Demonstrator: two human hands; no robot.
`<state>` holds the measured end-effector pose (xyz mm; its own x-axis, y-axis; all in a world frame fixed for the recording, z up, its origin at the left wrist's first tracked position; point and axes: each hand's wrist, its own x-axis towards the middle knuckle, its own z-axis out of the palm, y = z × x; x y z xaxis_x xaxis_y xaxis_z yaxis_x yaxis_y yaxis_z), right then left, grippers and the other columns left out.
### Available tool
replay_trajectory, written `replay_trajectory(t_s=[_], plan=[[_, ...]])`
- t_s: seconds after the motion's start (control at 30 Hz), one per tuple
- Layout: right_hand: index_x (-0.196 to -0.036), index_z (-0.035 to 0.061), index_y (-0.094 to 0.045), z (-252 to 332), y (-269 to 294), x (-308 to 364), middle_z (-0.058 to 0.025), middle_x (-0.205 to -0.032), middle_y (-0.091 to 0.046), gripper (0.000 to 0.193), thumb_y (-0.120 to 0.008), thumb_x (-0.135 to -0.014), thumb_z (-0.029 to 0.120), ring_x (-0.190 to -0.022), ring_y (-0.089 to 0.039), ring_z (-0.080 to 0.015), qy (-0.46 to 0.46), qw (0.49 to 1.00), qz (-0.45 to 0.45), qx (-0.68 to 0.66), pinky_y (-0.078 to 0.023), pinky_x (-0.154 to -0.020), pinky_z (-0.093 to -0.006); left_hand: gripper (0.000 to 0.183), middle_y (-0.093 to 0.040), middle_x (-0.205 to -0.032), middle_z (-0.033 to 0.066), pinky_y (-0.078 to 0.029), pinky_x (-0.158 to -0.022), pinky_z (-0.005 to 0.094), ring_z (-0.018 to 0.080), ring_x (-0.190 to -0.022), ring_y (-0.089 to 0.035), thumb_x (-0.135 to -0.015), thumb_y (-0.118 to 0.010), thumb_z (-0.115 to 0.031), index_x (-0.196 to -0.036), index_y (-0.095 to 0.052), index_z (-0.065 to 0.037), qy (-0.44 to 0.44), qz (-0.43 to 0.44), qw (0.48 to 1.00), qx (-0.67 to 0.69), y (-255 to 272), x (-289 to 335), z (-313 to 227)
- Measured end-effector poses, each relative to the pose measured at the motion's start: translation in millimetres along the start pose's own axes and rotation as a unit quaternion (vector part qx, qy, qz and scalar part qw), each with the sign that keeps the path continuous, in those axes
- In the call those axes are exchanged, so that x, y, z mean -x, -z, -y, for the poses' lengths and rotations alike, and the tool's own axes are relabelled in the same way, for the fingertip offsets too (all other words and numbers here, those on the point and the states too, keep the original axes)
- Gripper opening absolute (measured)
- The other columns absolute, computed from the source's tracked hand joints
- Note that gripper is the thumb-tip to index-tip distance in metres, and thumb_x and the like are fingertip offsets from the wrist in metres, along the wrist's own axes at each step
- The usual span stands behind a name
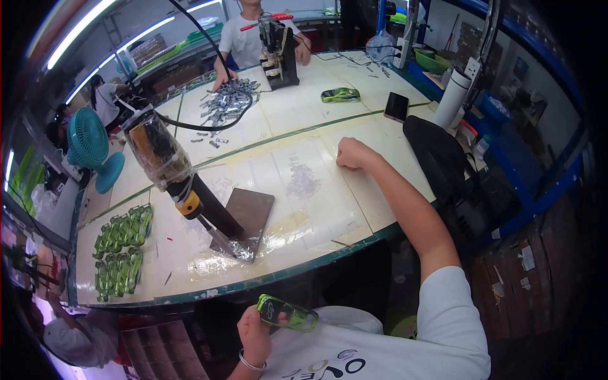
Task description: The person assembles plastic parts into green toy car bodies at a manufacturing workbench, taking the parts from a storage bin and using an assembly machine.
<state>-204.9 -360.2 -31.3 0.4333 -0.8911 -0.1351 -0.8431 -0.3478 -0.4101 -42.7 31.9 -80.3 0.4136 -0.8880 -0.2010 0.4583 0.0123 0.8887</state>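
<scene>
A white short-sleeved T-shirt (411, 348) is showing rounded black, olive and purple printing (333, 371) across its front, while a smooth silvery bangle (252, 365) is circling the left wrist (256, 356).

Pale worktable (253, 149), bright tube lights (79, 33), blue frame (538, 206).

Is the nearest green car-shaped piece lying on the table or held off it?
Held off the table: the left hand grips the green car-shaped piece by one end, in front of the white shirt.
</scene>
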Motion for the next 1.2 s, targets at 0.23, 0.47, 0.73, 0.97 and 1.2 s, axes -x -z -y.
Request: replay_trajectory(t_s=[0.23,0.47,0.73,0.97,1.2], plan=[[-0.062,-0.0044,-0.057,-8,-6,18,-0.009,-0.053,-0.055,0.013,-0.057,-0.063,0.008,-0.045,-0.053,-0.0152,-0.005,0.97,0.026,-0.242,-0.043,-0.043,-0.027,0.035,-0.058,-0.078,0.0141,-0.051,-0.057,0.0294,0.0195,-0.066,-0.06,-0.088,-0.038,-0.029,-0.092,-0.047,0.004,-0.033,0.023,0.999,-0.033,-5,4,-23],[-0.069,-0.0008,-0.055,86,-37,177,-0.007,-0.074,-0.056,0.005,-0.058,-0.068,-0.005,-0.066,-0.053,-0.0109,0.24,0.846,0.127,-0.459,-0.043,-0.062,-0.0214,0.039,-0.059,-0.075,0.0128,-0.049,-0.059,0.0238,0.0146,-0.065,-0.059,-0.089,-0.036,-0.03,-0.093,-0.048,0.006,-0.098,0.148,0.973,-0.148,-17,-12,-46],[-0.076,-0.0024,-0.054,109,-66,203,-0.0115,-0.091,-0.053,0.007,-0.059,-0.071,-0.003,-0.081,-0.051,-0.0132,0.244,0.746,0.233,-0.574,-0.042,-0.072,-0.0235,0.023,-0.057,-0.075,0.0081,-0.041,-0.059,0.021,0.0108,-0.065,-0.053,-0.087,-0.039,-0.015,-0.095,-0.052,0.002,-0.152,0.179,0.934,-0.271,-27,-9,-61],[-0.076,-0.0025,-0.054,111,-56,202,-0.0118,-0.09,-0.054,0.007,-0.059,-0.071,-0.004,-0.072,-0.053,-0.0131,0.305,0.789,0.243,-0.475,-0.045,-0.064,-0.0224,0.018,-0.054,-0.072,0.0105,-0.04,-0.055,0.0236,0.0173,-0.059,-0.053,-0.085,-0.042,-0.012,-0.095,-0.051,0.001,-0.148,0.192,0.914,-0.324,-24,-6,-63],[-0.077,0.0009,-0.049,111,-64,191,-0.0031,-0.078,-0.051,0.02,-0.062,-0.063,-0.005,-0.067,-0.051,-0.0096,0.192,0.7,0.411,-0.551,-0.044,-0.061,-0.0197,0.016,-0.053,-0.071,0.0125,-0.042,-0.054,0.0271,0.0237,-0.059,-0.055,-0.084,-0.043,-0.011,-0.094,-0.05,0.0,-0.134,0.24,0.895,-0.353,-24,-4,-65]])
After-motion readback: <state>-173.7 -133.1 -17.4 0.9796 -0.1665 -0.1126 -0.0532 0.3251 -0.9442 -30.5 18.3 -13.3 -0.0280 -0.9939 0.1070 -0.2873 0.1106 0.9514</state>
